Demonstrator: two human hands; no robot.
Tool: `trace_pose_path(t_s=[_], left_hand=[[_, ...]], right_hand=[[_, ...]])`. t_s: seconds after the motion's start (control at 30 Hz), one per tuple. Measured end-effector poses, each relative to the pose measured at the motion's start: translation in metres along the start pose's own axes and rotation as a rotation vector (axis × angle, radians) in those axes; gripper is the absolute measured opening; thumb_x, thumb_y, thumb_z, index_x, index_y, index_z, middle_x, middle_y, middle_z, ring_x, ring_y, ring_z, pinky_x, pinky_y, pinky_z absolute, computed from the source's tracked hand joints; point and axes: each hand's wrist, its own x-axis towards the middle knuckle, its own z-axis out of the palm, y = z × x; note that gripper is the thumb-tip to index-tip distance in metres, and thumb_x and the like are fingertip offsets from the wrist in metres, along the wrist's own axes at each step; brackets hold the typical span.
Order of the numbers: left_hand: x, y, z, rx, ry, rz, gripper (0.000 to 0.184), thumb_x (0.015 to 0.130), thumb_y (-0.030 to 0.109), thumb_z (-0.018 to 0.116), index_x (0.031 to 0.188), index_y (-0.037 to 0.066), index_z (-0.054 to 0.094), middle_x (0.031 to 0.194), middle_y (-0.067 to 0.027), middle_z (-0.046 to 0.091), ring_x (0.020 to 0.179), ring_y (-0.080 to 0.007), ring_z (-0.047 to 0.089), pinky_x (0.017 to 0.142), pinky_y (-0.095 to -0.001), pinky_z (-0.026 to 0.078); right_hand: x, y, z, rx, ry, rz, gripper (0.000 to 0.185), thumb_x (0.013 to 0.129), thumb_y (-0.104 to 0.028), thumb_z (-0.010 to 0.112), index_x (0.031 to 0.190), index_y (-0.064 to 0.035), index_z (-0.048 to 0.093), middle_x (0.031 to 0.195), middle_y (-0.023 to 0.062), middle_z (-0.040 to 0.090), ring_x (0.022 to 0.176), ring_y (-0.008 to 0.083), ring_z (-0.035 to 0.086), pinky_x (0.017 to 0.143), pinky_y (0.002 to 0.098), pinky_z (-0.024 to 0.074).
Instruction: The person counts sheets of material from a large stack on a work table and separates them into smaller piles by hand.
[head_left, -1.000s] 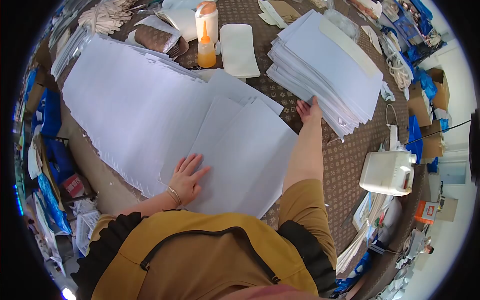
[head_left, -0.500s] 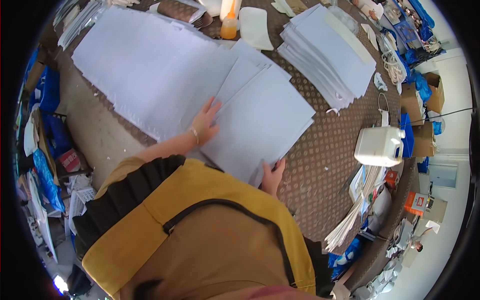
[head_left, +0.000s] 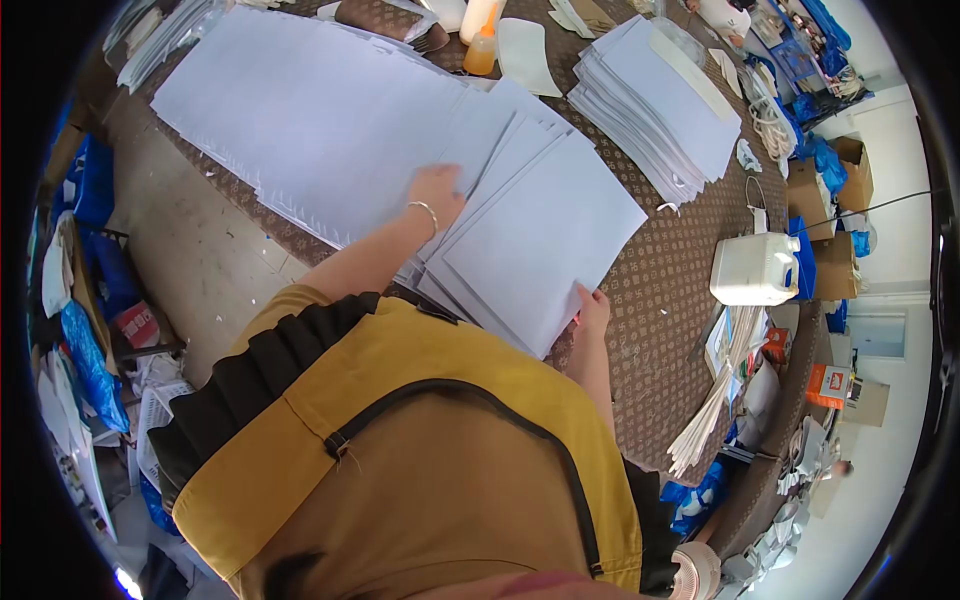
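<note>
A pile of smaller white sheets (head_left: 560, 225), slightly fanned along its left side, lies on the patterned brown table cover. My right hand (head_left: 593, 308) grips the near right edge of the top sheet between thumb and fingers; a small red spot shows beside it. My left hand (head_left: 438, 193), with a bracelet at the wrist, lies on the white paper by the pile's left edge. Its fingers are slightly blurred but look extended, with nothing held. Large white sheets (head_left: 300, 105) stretch away to the left, overlapping the smaller pile.
Another stack of white sheets (head_left: 665, 110) lies at the far right. An orange glue bottle (head_left: 480, 52) stands at the back. To the right are a white jerrycan (head_left: 752, 270) and a bundle of pale strips (head_left: 715, 400). Cardboard boxes (head_left: 835, 270) stand beyond the table.
Both hands have moved farther from my body. My right hand has shifted up along the smaller pile's right edge, and that pile's left edges show more fanned. The view has shifted slightly.
</note>
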Motion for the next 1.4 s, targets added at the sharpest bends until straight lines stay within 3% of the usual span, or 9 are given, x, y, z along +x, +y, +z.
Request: trace_pose_path(t_s=[0.1,0.43,0.53,0.77,0.97,1.1,1.2,1.3,1.4], left_hand=[[0.001,-0.010,-0.022,0.023,-0.109,-0.324,0.040,0.073,0.019,0.053,0.110,0.004,0.053,0.115,-0.0177,0.052,0.104,-0.0317,0.050,0.088,-0.0397,0.041],[-0.005,-0.026,-0.020,-0.163,-0.184,-0.265,0.042,0.076,0.018,0.049,0.115,0.002,0.050,0.109,-0.0201,0.055,0.100,-0.0339,0.052,0.087,-0.0390,0.042],[-0.009,-0.021,-0.019,-0.202,-0.173,-0.193,0.043,0.077,0.017,0.048,0.117,0.003,0.048,0.111,-0.0209,0.054,0.100,-0.0349,0.052,0.086,-0.0390,0.042],[-0.033,-0.027,0.003,-0.563,-0.180,-0.141,0.043,0.076,0.012,0.046,0.116,-0.001,0.048,0.104,-0.0225,0.056,0.096,-0.0378,0.052,0.084,-0.0389,0.042],[-0.052,-0.030,0.006,-0.481,-0.256,-0.246,0.041,0.073,0.014,0.049,0.111,-0.002,0.050,0.095,-0.0224,0.059,0.087,-0.0360,0.057,0.077,-0.0390,0.044],[-0.051,-0.024,0.005,-0.301,-0.228,-0.306,0.042,0.074,0.020,0.052,0.110,-0.002,0.051,0.096,-0.0262,0.058,0.091,-0.0393,0.056,0.078,-0.0402,0.044],[-0.056,-0.033,0.022,-0.220,-0.074,-0.240,0.054,0.079,0.027,0.053,0.121,-0.006,0.041,0.108,-0.0282,0.053,0.101,-0.0411,0.051,0.086,-0.0400,0.041],[-0.058,-0.044,0.027,-0.105,-0.022,-0.163,0.056,0.079,0.026,0.054,0.122,-0.006,0.039,0.111,-0.0287,0.052,0.104,-0.0404,0.050,0.087,-0.0401,0.040],[-0.055,-0.042,0.021,-0.138,-0.055,-0.171,0.057,0.079,0.025,0.056,0.122,-0.007,0.039,0.111,-0.0279,0.052,0.104,-0.0392,0.051,0.087,-0.0393,0.041]], right_hand=[[-0.007,0.025,-0.004,-0.082,0.104,-0.033,0.040,0.074,-0.012,0.064,0.106,0.0058,0.048,0.091,0.0084,0.057,0.075,0.0193,0.058,0.062,0.0289,0.0483],[-0.028,0.016,-0.013,-0.055,-0.162,0.214,0.039,0.074,-0.023,0.068,0.101,0.0009,0.053,0.086,0.0083,0.059,0.072,0.0159,0.057,0.062,0.0299,0.0477],[-0.030,0.022,0.000,-0.302,-0.045,-0.016,0.040,0.072,-0.019,0.069,0.099,0.0040,0.051,0.086,0.0104,0.058,0.076,0.0188,0.056,0.066,0.0309,0.0463],[-0.036,0.015,-0.016,-0.065,-0.053,-0.012,0.035,0.073,-0.019,0.069,0.094,0.0049,0.053,0.086,0.0116,0.059,0.076,0.0181,0.056,0.066,0.0307,0.0455],[-0.029,0.029,-0.030,0.017,-0.119,-0.018,0.031,0.074,-0.017,0.068,0.090,0.0050,0.055,0.086,0.0113,0.059,0.075,0.0181,0.056,0.065,0.0300,0.0455],[-0.029,0.031,-0.048,-0.697,0.022,-0.183,0.031,0.078,-0.020,0.063,0.102,-0.0016,0.056,0.088,0.0120,0.062,0.075,0.0223,0.059,0.071,0.0309,0.0468],[-0.047,0.042,-0.092,-0.659,0.202,-0.347,0.032,0.076,-0.023,0.063,0.101,-0.0040,0.056,0.096,0.0132,0.060,0.084,0.0267,0.058,0.077,0.0324,0.0450],[-0.071,0.042,-0.132,-1.088,0.209,-0.795,0.036,0.071,-0.028,0.066,0.098,-0.0054,0.057,0.106,0.0124,0.056,0.096,0.0319,0.050,0.084,0.0388,0.0409],[-0.089,0.065,-0.159,-1.133,0.284,-0.692,0.038,0.071,-0.031,0.067,0.098,-0.0068,0.057,0.108,0.0109,0.053,0.100,0.0314,0.047,0.086,0.0393,0.0388]])
